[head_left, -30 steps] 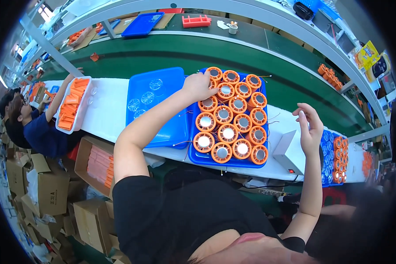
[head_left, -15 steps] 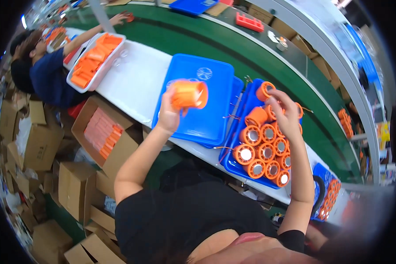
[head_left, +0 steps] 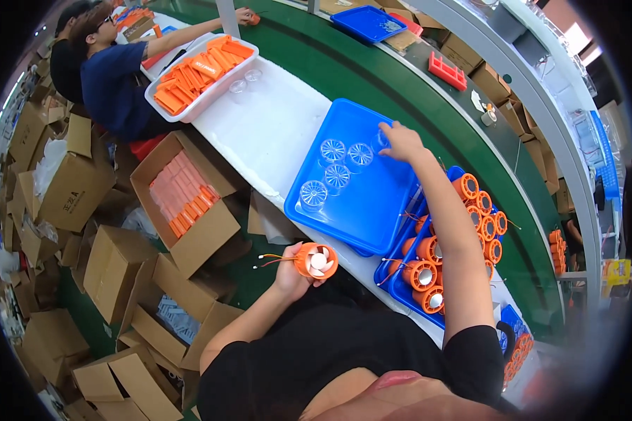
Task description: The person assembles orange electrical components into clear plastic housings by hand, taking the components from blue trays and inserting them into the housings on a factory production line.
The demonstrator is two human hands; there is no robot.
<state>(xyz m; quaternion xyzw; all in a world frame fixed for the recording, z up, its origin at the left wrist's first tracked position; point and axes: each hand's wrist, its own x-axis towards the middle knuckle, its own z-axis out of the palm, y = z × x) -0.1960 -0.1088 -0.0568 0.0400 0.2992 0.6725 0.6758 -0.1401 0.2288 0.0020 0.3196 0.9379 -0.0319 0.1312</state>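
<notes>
My left hand (head_left: pixel 288 279) is closed around a small orange fan unit (head_left: pixel 324 275), held close to my body past the worktop's front edge. White blades face up inside its round housing, and thin wires with small connectors trail out on the left. Over the far right corner of a blue tray (head_left: pixel 372 210), my right hand (head_left: pixel 406 145) pinches a clear round plastic cover (head_left: pixel 383 139), partly hidden by the fingers. Several more clear spoked covers (head_left: pixel 337 176) lie on the tray to the left of that hand.
Right of the tray, a blue bin (head_left: pixel 393 281) holds many orange fan units (head_left: pixel 423 275), partly behind my right forearm. A white tub of orange parts (head_left: pixel 202 70) stands at the far left. Beyond runs a green conveyor (head_left: pixel 309 49). Open cartons (head_left: pixel 119 274) crowd the floor; a co-worker (head_left: pixel 112 84) reaches over the belt.
My left hand has drawn the fan unit from above the tray toward my body. The right hand has moved left from the bin to a clear cover on the tray. The view has shifted.
</notes>
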